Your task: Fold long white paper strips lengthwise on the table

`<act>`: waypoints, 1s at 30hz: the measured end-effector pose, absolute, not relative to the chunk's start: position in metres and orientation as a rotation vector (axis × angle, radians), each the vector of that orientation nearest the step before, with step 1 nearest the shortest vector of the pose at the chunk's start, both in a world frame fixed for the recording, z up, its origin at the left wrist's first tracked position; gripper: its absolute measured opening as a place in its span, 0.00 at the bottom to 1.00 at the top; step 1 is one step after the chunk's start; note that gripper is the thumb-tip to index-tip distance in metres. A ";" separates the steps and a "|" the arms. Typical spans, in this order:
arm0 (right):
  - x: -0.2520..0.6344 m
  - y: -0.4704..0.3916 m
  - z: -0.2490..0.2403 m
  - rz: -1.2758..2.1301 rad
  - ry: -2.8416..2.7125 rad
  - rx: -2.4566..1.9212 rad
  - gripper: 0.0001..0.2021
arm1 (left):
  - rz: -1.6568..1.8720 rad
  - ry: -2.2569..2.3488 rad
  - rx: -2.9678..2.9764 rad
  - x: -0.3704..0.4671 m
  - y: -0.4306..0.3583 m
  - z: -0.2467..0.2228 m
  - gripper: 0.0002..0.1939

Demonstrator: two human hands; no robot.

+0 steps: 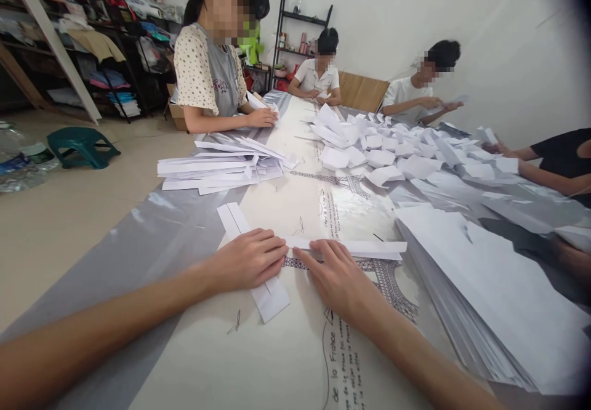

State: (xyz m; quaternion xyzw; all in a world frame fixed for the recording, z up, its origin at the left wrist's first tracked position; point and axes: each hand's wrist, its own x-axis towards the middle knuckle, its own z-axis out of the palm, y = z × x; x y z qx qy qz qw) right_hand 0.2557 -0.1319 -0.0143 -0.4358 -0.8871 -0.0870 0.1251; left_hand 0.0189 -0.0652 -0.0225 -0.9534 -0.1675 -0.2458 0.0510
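A folded white paper strip runs across the table in front of me. At its left end lies a second white strip, slanted and crossing under my left hand. The left fingers are closed together, pressing down where the strips meet; the papers beneath them are hidden. My right hand bears on the long strip, one digit pointing toward the left fingertips and the others bent over the strip. Its grip is partly hidden. Both hands rest low on the printed tablecloth.
Stacked white sheets lie at the right. A pile of folded papers spreads beyond them, and paper strips are heaped at the left. Several people sit or stand around the table handling paper. A green stool stands on the floor.
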 end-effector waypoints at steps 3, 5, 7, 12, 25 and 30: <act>0.258 -0.130 -0.013 -0.268 -2.577 -1.230 0.20 | -0.660 -0.522 -2.889 0.019 -0.065 -0.021 0.11; 0.259 -0.130 -0.012 -0.272 -2.568 -1.223 0.19 | -0.608 -0.520 -2.892 0.020 -0.065 -0.020 0.12; 0.259 -0.130 -0.012 -0.268 -2.566 -1.229 0.18 | -0.562 -0.517 -2.906 0.020 -0.065 -0.019 0.12; 0.258 -0.130 -0.011 -0.262 -2.562 -1.239 0.18 | -0.509 -0.516 -2.903 0.021 -0.065 -0.017 0.13; 0.262 -0.128 -0.015 -0.253 -2.548 -1.188 0.16 | -0.482 -0.435 -2.857 0.022 -0.064 -0.022 0.13; 0.262 -0.127 -0.014 -0.233 -2.536 -1.176 0.15 | -0.487 -0.426 -2.842 0.023 -0.065 -0.022 0.13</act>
